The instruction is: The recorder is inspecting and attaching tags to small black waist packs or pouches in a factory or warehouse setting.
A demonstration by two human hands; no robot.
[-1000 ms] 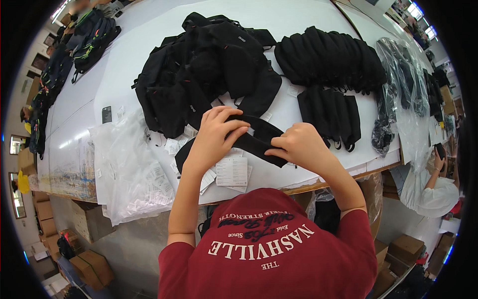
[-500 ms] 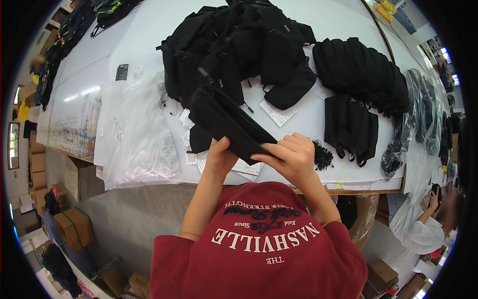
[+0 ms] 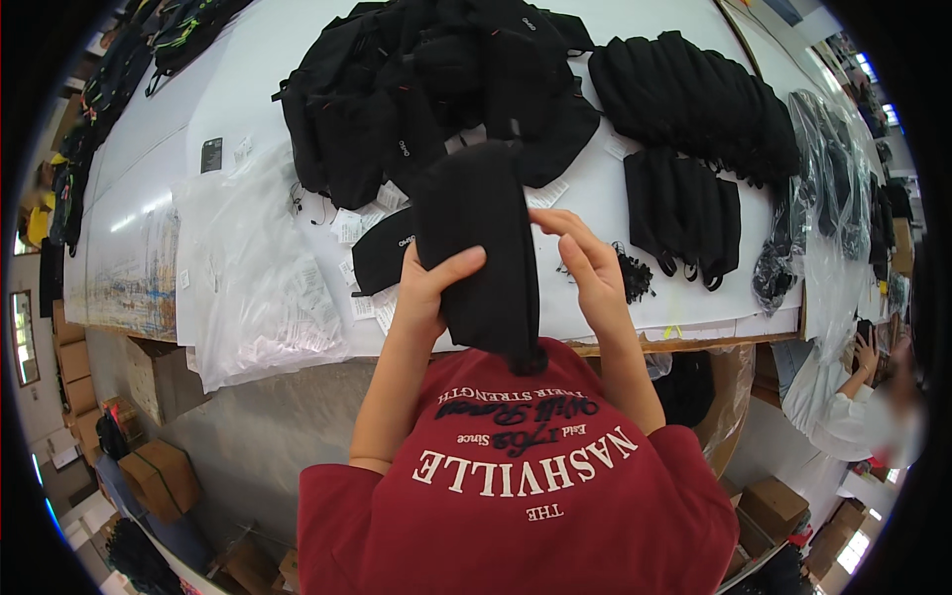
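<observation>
Narrow tabletop (image 3: pixel 597 186) lane beyond right hand (image 3: pixel 599 282), between heap (image 3: pixel 446 77) and pouches (image 3: pixel 684 213)

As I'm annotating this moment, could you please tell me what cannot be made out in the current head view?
Left hand: head view, most fingers hidden behind the black fabric pouch.
Inside of that pouch: head view, hidden by its own outer fabric.
Heap of black pouches: head view, far side cut off by the top edge.
Small black pieces: head view, too small to identify, partly hidden by the right hand.

A brown carton (image 3: pixel 159 480) stands at lower left, dark bags (image 3: pixel 195 32) at upper left, a person in white (image 3: pixel 835 421) at right.
</observation>
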